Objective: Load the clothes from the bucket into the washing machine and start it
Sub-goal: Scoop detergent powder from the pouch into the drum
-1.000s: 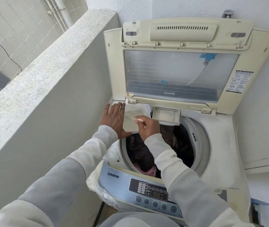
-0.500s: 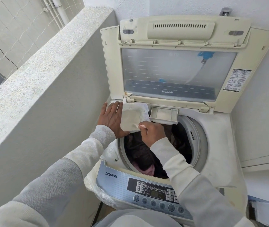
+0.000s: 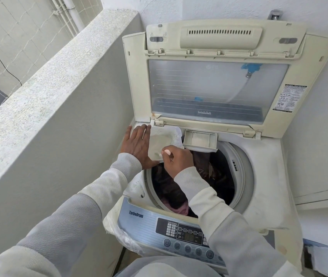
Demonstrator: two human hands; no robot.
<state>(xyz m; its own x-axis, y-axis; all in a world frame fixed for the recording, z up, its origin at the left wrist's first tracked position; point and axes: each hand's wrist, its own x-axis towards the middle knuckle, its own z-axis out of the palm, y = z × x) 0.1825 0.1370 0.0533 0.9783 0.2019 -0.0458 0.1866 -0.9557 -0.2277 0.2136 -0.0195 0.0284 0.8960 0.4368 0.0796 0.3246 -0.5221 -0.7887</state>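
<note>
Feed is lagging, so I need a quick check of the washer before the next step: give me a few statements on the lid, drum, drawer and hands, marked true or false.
1. The lid stands open. True.
2. The drum is empty. False: dark clothes lie in it.
3. The left hand rests flat beside the detergent drawer. True.
4. The right hand presses a button on the control panel. False: it is at the drawer's front edge.
5. Both sleeves are dark blue. False: they are pale.

We've got our left hand (image 3: 138, 145) flat, fingers spread, palm down; our right hand (image 3: 176, 159) curled in a loose pinch beside it.
</note>
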